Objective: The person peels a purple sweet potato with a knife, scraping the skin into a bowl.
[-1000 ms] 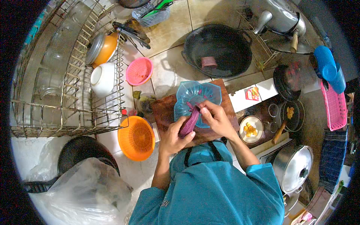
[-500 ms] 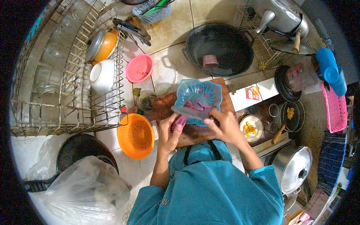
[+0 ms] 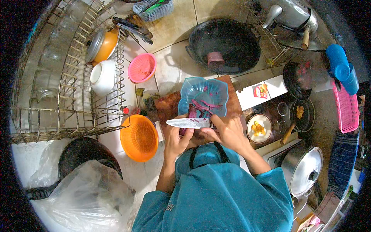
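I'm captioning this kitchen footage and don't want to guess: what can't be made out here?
All in the head view:
Knife: handle mostly hidden by the right hand.
Purple vegetable: partly covered by the blade and left hand.
Packet: print too small to read.
Plastic bag: inside obscured by cloudy film.
Basket: top cut off by the upper edge.

Kitchen, home-looking, crowded. Wire dish rack (image 3: 58, 134), upper left, holding white bowl (image 3: 103, 78) and glassware (image 3: 47, 87). Big black wok (image 3: 232, 40), upper centre; metal kettle (image 3: 288, 15), upper right; lidded pot (image 3: 307, 166), lower right. Pale tiles (image 3: 177, 25) behind. Orange plastic basket (image 3: 138, 138) left of centre, pink basket (image 3: 142, 66) above it. Knife (image 3: 188, 123) over wooden cutting board (image 3: 234, 98), mid-frame. Yellow food pieces (image 3: 257, 129) on plate (image 3: 253, 140), right of centre.
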A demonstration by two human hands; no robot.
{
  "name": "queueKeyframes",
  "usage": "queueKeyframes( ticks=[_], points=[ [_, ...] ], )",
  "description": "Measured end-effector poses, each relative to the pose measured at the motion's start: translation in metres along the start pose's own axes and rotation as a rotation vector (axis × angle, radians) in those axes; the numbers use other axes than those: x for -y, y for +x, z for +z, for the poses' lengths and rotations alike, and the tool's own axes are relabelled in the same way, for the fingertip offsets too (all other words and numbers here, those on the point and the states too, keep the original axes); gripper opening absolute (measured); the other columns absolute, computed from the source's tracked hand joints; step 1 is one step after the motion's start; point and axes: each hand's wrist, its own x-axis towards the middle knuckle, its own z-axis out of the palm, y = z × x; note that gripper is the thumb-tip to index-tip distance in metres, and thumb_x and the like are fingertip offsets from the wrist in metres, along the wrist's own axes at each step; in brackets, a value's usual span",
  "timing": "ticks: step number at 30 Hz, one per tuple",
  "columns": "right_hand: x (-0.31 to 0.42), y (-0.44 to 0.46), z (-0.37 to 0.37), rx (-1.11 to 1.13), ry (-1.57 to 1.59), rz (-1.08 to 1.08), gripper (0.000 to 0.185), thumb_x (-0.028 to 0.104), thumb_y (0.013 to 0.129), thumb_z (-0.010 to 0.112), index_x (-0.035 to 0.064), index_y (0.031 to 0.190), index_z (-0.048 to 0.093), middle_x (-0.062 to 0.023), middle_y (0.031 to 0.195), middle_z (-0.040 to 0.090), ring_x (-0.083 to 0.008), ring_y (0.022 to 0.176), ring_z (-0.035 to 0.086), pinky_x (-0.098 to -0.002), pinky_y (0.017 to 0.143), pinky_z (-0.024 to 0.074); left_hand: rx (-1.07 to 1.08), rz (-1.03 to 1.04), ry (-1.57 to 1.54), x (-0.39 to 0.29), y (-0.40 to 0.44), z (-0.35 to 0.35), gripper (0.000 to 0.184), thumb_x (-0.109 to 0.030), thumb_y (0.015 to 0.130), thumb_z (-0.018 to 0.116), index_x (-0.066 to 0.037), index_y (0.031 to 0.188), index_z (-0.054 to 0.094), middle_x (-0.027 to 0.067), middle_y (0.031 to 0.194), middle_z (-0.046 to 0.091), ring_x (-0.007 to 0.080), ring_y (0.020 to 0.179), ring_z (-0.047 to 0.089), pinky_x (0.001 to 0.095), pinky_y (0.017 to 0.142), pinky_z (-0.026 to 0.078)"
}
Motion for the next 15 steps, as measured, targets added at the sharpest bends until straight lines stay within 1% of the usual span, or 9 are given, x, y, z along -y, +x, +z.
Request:
queueKeyframes(
  ticks=[2,6,11,15],
  points=[
    [-0.001,-0.001,0.003,0.001,-0.007,0.005,0.047,0.051,0.084,0.060,0.0064,0.071,0.053,-0.0127,0.046,0.051,-0.0316,0.041,0.055,-0.0410,0.038,0.0417,0.022,-0.044,-0.012,-0.005,-0.001,0.002,0.036,-0.032,0.084,0.063,0.001,0.099,0.063,0.0188,0.099,0.064,0.0358,0.092,0.061,0.0420,0.083,0.045],
    [-0.001,-0.003,0.002,0.038,-0.043,0.003,0.047,0.051,0.084,0.059,0.0063,0.071,0.053,-0.0130,0.048,0.052,-0.0307,0.042,0.056,-0.0408,0.038,0.0420,0.014,-0.010,-0.015,-0.003,-0.003,0.008,0.034,-0.031,0.084,0.063,0.001,0.096,0.064,0.0184,0.098,0.064,0.0352,0.092,0.061,0.0415,0.082,0.045],
    [0.003,-0.007,0.002,0.022,-0.056,-0.011,0.048,0.052,0.084,0.058,0.0061,0.072,0.053,-0.0115,0.047,0.052,-0.0291,0.042,0.056,-0.0394,0.038,0.0428,0.017,0.025,0.010,-0.003,-0.005,0.011,0.033,-0.029,0.084,0.062,0.001,0.096,0.063,0.0178,0.098,0.064,0.0341,0.091,0.062,0.0416,0.081,0.045],
    [0.005,-0.011,0.004,0.007,-0.065,0.007,0.048,0.053,0.084,0.058,0.0065,0.073,0.052,-0.0103,0.047,0.052,-0.0277,0.042,0.056,-0.0384,0.038,0.0432,-0.003,0.008,0.009,-0.009,-0.007,0.012,0.032,-0.028,0.083,0.062,0.001,0.095,0.064,0.0177,0.098,0.064,0.0344,0.091,0.062,0.0416,0.081,0.045]
  ],
)
